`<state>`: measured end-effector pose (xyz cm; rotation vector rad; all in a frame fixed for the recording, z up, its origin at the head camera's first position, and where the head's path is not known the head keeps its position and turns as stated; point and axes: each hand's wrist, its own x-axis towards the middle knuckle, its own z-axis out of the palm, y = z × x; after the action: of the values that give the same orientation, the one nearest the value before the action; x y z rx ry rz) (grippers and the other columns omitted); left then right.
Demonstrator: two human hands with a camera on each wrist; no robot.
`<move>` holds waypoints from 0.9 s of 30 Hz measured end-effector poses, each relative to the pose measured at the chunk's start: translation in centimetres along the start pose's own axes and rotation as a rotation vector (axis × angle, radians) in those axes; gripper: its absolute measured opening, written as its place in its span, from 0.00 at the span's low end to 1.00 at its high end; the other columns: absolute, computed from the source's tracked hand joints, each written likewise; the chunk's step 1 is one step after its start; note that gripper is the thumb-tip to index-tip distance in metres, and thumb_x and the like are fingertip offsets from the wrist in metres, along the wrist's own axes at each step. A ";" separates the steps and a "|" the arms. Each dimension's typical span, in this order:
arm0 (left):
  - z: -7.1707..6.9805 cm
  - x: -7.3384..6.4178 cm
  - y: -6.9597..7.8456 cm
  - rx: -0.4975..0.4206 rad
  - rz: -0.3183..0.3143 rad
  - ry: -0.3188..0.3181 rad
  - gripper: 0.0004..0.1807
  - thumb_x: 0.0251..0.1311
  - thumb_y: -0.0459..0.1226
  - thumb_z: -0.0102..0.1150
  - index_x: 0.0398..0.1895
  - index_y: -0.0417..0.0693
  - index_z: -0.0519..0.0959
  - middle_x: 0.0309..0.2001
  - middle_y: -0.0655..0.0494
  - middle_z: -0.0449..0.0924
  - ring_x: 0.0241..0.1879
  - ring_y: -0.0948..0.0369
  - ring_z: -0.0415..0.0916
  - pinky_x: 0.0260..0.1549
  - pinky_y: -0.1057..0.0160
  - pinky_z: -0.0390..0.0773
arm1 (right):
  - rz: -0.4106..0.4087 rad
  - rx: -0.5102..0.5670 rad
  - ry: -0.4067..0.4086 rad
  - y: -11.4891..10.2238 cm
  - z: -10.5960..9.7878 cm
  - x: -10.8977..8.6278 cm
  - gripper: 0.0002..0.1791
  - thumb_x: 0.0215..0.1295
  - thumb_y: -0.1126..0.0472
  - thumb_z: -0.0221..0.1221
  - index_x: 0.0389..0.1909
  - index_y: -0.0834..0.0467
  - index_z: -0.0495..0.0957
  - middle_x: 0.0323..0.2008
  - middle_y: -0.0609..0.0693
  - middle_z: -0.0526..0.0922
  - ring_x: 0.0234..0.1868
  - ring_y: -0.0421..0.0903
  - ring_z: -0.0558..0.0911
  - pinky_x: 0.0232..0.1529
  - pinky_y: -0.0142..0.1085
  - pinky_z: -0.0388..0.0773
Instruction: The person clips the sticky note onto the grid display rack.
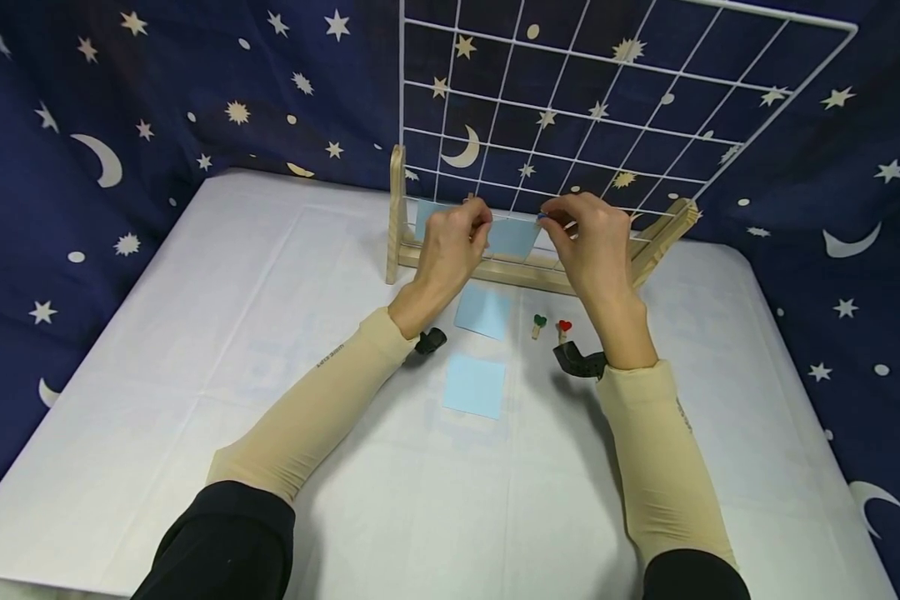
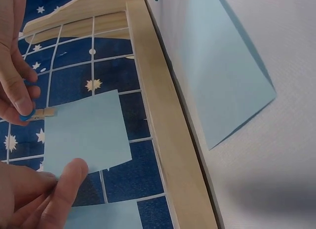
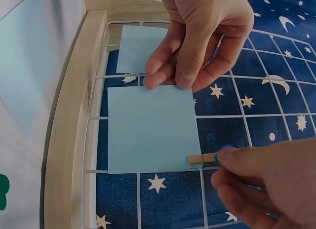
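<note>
A square light-blue paper note lies against a white wire grid in a wooden stand. My left hand pinches the note's upper left corner between thumb and fingers. At its upper right corner, my right hand pinches a small wooden clothespin by its blue end. The clothespin's tip overlaps the note's edge in the right wrist view. Another blue note is on the grid to the left, partly hidden by my left hand.
On the white-covered table below the stand lie two more blue notes, one nearer me. To their right are a clothespin with a green heart and one with a red heart. The stand's wooden base bar runs just behind them.
</note>
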<state>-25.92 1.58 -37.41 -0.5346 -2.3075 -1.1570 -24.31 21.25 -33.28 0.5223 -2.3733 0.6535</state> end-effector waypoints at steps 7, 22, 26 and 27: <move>-0.1 0.0 0.0 0.026 0.007 0.033 0.03 0.69 0.27 0.64 0.37 0.38 0.85 0.32 0.48 0.89 0.30 0.57 0.86 0.34 0.64 0.84 | -0.008 -0.034 0.016 -0.2 -0.2 0.0 0.07 0.67 0.68 0.70 0.44 0.65 0.89 0.38 0.61 0.90 0.37 0.56 0.90 0.38 0.50 0.88; -0.2 -0.4 -0.1 -0.015 0.094 0.143 0.05 0.68 0.29 0.63 0.33 0.38 0.84 0.27 0.50 0.87 0.24 0.59 0.82 0.27 0.64 0.79 | -0.013 -0.001 0.145 0.1 -1.3 -0.5 0.07 0.71 0.64 0.66 0.38 0.63 0.91 0.33 0.59 0.90 0.33 0.54 0.89 0.35 0.40 0.84; 0.2 -0.6 -0.6 0.043 0.090 0.092 0.08 0.67 0.31 0.63 0.28 0.41 0.84 0.23 0.52 0.86 0.21 0.58 0.80 0.25 0.61 0.77 | 0.013 0.010 0.142 0.4 -1.3 -0.7 0.08 0.72 0.63 0.66 0.38 0.63 0.91 0.32 0.58 0.90 0.32 0.54 0.89 0.35 0.30 0.77; 0.2 -0.7 -0.7 0.062 0.079 0.070 0.09 0.66 0.32 0.63 0.27 0.42 0.84 0.22 0.53 0.85 0.20 0.58 0.79 0.24 0.61 0.76 | 0.020 0.014 0.140 0.5 -1.3 -0.8 0.08 0.71 0.63 0.66 0.37 0.63 0.91 0.32 0.58 0.90 0.32 0.54 0.89 0.35 0.28 0.76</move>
<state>-25.78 1.31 -38.36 -0.5480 -2.2341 -1.0472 -23.37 22.52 -33.09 0.4451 -2.2466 0.6936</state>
